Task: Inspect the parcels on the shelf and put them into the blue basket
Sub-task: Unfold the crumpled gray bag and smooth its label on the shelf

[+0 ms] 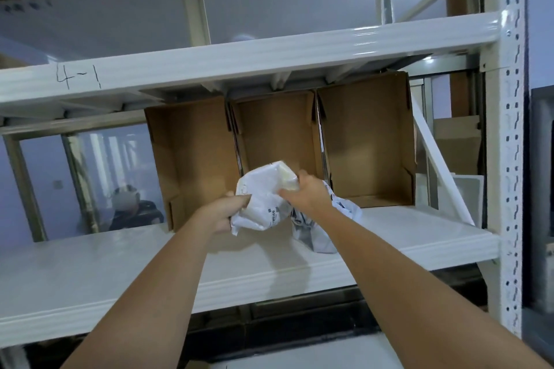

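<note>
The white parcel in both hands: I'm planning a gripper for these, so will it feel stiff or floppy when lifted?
Probably floppy: the white parcel is a creased plastic mailer that crumples where the left hand and right hand grip it. It seems light, being held above the shelf by its edges. The glossy film may be slippery.

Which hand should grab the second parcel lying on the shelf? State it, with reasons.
Right, probably. The right hand sits directly above the second parcel, while the left hand grips the far side of the held parcel and could keep it.
</note>
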Demonstrator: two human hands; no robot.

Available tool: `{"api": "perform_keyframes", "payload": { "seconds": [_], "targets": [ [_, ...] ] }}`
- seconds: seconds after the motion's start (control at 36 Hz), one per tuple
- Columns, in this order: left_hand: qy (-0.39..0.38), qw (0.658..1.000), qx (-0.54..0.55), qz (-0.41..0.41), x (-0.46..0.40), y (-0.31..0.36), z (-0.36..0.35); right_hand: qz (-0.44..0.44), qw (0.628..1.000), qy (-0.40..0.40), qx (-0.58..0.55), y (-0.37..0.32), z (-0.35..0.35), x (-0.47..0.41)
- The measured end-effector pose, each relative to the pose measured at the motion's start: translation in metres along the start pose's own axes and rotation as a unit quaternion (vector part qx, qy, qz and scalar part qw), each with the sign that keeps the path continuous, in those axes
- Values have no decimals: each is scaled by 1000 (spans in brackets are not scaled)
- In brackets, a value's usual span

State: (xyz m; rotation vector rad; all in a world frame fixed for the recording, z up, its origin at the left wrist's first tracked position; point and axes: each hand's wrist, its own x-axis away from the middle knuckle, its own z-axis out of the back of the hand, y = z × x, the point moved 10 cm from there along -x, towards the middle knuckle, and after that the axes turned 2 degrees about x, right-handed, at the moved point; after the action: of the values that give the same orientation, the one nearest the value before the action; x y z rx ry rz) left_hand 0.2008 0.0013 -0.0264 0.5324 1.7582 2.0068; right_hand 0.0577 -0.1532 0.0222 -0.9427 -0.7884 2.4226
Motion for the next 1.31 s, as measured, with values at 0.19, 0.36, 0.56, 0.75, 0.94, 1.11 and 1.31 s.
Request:
{"api": "perform_keyframes", "payload": {
  "seconds": [0.19, 0.36, 0.56, 0.75, 0.94, 1.11, 1.31],
  "targets": [
    [-68, 995, -50, 43, 11, -14, -2, -11, 1000, 16, -5, 6, 4, 5],
    [-80, 993, -66, 47, 25, -12, -6, -36, 999, 0, -22, 16, -8, 10],
    [-170, 985, -4, 42, 37, -15, -25, -42, 998, -8, -35, 18, -23, 13],
    [-134, 988, 22, 73, 36, -33, -7, -24, 998, -50, -34, 10, -50, 25],
    [-25, 993, 0, 113, 32, -58, 27, -49, 990, -101, 81, 44, -57, 30],
    [-87, 989, 79, 86, 38, -61, 8, -52, 987, -82, 127, 51, -45, 30],
    [-155, 983, 77, 69, 45, -65, -26, -85, 990, -90, -73, 34, -74, 30]
  ]
}}
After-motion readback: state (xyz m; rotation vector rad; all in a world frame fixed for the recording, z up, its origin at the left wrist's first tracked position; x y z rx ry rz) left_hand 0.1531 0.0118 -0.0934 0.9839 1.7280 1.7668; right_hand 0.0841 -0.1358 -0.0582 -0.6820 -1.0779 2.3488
